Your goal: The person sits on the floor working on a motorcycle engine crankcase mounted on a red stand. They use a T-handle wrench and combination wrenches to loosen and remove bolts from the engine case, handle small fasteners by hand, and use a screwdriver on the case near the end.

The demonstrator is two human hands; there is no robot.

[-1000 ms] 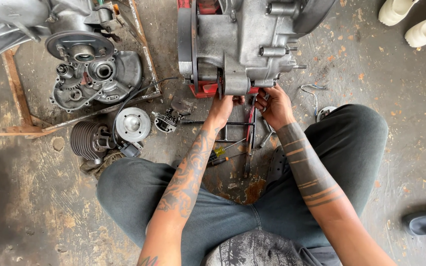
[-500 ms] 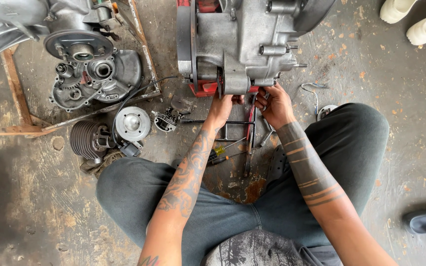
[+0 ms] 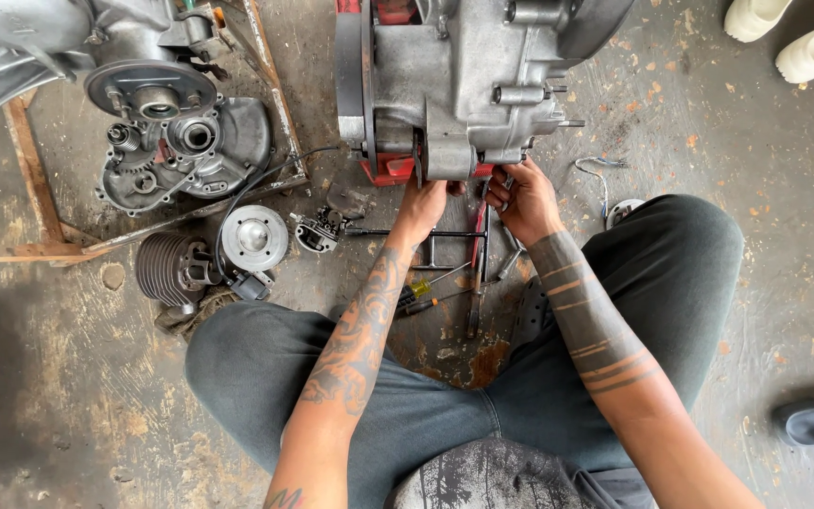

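Seated on floor, knees apart; screwdriver and loose tools lie between the legs. Engine case stands just ahead, long axis running away from the person. Both hands reach its near lower edge: left hand fingers curled onto the case bottom, right hand narrow, pinching something small there, can't tell what. Cylinder lies off left.

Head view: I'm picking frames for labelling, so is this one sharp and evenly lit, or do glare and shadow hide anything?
Head view: sharp throughout, soft even daylight. Mild sheen on the engine case and piston crown, no blown-out glare. Shadow under the case hides the fingertips of the left hand and right hand. Slight wide-angle stretch at the edges.
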